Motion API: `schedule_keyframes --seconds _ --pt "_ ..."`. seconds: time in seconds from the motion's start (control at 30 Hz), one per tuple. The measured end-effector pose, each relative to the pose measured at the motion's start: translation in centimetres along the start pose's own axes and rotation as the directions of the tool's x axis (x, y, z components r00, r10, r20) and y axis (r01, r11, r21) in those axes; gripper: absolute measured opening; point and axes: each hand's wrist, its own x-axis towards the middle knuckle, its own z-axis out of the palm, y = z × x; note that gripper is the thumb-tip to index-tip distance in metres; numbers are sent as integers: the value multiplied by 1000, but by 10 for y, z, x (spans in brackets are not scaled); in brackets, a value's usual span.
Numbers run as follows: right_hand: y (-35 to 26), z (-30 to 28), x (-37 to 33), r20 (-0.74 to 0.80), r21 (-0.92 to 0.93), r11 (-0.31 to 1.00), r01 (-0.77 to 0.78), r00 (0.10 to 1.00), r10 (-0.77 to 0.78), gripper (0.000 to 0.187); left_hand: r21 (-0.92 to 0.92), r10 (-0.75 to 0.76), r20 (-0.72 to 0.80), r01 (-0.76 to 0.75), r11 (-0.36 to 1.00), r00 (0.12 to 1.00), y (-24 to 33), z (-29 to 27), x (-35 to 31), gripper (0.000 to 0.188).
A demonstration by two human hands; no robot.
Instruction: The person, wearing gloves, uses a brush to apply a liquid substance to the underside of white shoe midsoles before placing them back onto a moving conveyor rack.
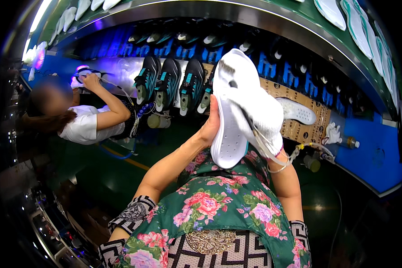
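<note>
A white shoe sole (pixel 228 138) stands tilted in front of my apron, its inner face with small holes toward me. My bare left hand (pixel 211 123) is closed round its left edge, thumb up along the side. My right hand (pixel 264 111), in a white knitted glove, is closed on a brush (pixel 228 69) over the upper end of the sole. The brush's dark bristles are blurred and seem to touch the sole there. A clear thin tube (pixel 272 165) hangs by my right wrist. The glove hides most of the brush's handle.
Black and teal shoes (pixel 167 82) stand in a row on the bench ahead. Another white sole (pixel 301 111) lies on cardboard (pixel 317 129) at right, near a white glove (pixel 332 133) and a bottle (pixel 353 143). Soles line the shelf (pixel 272 17) above. A co-worker (pixel 94 120) works at left.
</note>
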Motion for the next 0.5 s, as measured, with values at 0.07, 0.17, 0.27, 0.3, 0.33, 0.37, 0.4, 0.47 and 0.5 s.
schedule_keyframes --seconds 0.07,0.17,0.27,0.3,0.33,0.37,0.4,0.47,0.5 --pt "-13 -10 1 41 179 974 -135 991 130 25 -74 53 -10 -54 996 999 3 -1 -1 104" --pt "-2 -9 4 -116 246 934 -260 949 294 20 -170 115 115 -95 981 987 2 -8 -1 105" --pt "7 -4 1 -108 190 965 -182 973 205 26 -320 133 326 -23 947 936 -2 -18 2 104" --pt "0 -3 4 -13 171 973 -154 987 159 27 -219 85 128 -56 974 988 6 -9 3 103" --pt "-3 -2 1 48 177 976 -123 992 116 28 -111 55 -79 -64 992 995 10 -6 5 102" --pt "-5 -1 -1 107 190 978 -89 992 69 28 -148 59 4 -58 987 998 13 -12 4 99" --pt "-6 -3 4 93 316 947 -61 995 33 26 -228 63 -34 -69 971 997 13 -13 6 101" --pt "-4 -7 5 86 394 901 -183 983 162 24 -256 89 -9 -88 963 996 16 -17 6 103" --pt "-4 -8 5 94 468 834 -291 955 281 23 -372 210 299 -89 924 931 9 -35 13 104"
